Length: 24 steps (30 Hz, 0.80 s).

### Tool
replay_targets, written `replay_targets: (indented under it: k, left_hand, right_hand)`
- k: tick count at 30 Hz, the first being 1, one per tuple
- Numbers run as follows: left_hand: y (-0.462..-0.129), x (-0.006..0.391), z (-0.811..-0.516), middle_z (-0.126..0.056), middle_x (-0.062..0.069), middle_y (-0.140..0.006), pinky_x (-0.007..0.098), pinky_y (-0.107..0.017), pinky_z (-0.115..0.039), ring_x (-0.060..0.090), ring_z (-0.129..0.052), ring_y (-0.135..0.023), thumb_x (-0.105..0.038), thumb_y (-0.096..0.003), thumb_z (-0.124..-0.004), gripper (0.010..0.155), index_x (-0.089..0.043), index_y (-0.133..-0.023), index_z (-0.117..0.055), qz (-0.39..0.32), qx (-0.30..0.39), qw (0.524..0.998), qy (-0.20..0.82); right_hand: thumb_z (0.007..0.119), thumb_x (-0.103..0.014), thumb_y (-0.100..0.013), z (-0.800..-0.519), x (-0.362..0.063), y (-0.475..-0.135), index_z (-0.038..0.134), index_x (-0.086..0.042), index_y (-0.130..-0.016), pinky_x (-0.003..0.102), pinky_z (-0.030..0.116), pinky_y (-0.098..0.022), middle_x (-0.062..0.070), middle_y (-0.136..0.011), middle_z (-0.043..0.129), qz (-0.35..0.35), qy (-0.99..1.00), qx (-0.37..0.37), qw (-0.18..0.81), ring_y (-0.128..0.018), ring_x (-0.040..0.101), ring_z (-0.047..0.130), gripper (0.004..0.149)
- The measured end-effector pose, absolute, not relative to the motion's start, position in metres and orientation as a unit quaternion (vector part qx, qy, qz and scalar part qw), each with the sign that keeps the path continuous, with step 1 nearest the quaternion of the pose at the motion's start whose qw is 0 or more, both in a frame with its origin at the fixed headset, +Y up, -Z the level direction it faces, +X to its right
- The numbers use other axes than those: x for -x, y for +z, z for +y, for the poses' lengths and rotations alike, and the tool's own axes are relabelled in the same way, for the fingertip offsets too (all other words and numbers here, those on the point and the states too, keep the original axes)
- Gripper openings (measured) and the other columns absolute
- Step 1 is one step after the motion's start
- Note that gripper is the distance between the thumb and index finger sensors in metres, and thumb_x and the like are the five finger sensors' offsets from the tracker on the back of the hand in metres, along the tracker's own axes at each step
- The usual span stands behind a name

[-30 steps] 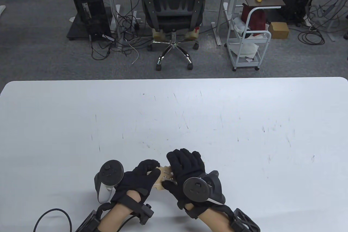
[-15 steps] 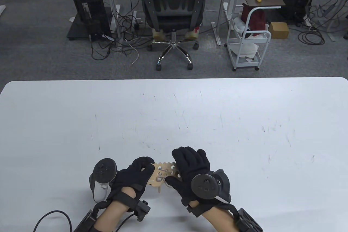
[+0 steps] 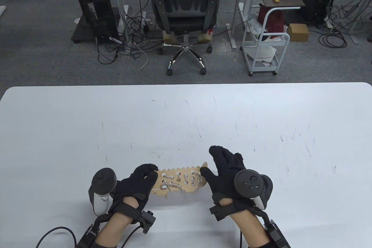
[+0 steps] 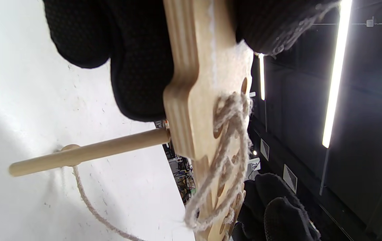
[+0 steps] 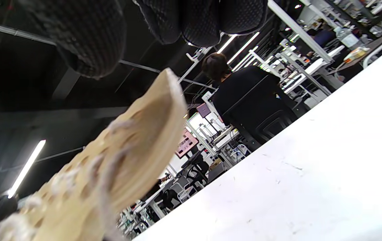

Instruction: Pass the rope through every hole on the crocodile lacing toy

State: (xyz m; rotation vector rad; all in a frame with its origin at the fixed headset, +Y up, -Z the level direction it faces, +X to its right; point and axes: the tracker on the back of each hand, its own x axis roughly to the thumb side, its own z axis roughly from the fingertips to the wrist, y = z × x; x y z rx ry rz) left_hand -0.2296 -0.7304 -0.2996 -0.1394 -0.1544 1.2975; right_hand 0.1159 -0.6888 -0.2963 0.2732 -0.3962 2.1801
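Left hand (image 3: 136,185), at left of table view: fingers and thumb curled round the near end of the crocodile lacing toy (image 3: 181,182), gripping it above the white table (image 3: 261,131); grip confirmed in left wrist view, fingers (image 4: 140,67) pressed against the plywood edge. Centre: toy held lengthwise between the two hands, toothed edge away from the person, rows of holes facing up. Rope (image 3: 173,187) laced across several holes near the left end, slack loop hanging at the lower edge; holes toward the right end apparently unlaced, though small in table view. Wooden needle (image 4: 87,152) at the rope's free end, sticking out sideways from the toy in left wrist view, tip touching or just above the table. Right hand (image 3: 225,176), at right: fingers extended and relaxed, thumb touching the far end of the toy, gripping nothing; in right wrist view, fingertips (image 5: 83,43) just clear of the toy's tip.

Judged step: mid-lacing, pause between stitches. Next move, as a judgement: needle to be pinched by the right hand, slack drawn through, needle aimed at the nearest unlaced hole while the left hand steadies the toy.
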Motion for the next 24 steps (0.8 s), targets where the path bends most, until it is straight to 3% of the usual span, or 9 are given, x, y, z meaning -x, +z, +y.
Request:
replay_targets:
  k: [13, 24]
  left_hand:
    - [-0.299, 0.235, -0.724, -0.096, 0.001, -0.071, 0.044, -0.055, -0.082, 0.019, -0.107, -0.050, -0.047, -0.0450, -0.076, 0.052, -0.023, -0.091, -0.072, -0.088, 0.054, 0.761, 0.641]
    - [-0.299, 0.233, -0.722, -0.096, -0.002, -0.072, 0.044, -0.055, -0.082, 0.018, -0.107, -0.050, -0.047, -0.0453, -0.075, 0.052, -0.024, -0.091, -0.071, -0.108, 0.064, 0.740, 0.660]
  right_hand:
    - [0.086, -0.034, -0.046, -0.717, -0.135, -0.318, 0.073, -0.011, -0.095, 0.070, 0.035, -0.066, 0.019, -0.096, 0.077, -0.093, 0.829, -0.035, 0.551, -0.085, 0.047, 0.070, 0.056]
    - [0.088, -0.036, -0.044, -0.740, -0.100, -0.323, 0.080, -0.012, -0.091, 0.069, 0.042, -0.065, 0.017, -0.091, 0.085, 0.020, 0.820, -0.124, 0.558, -0.080, 0.045, 0.079, 0.053]
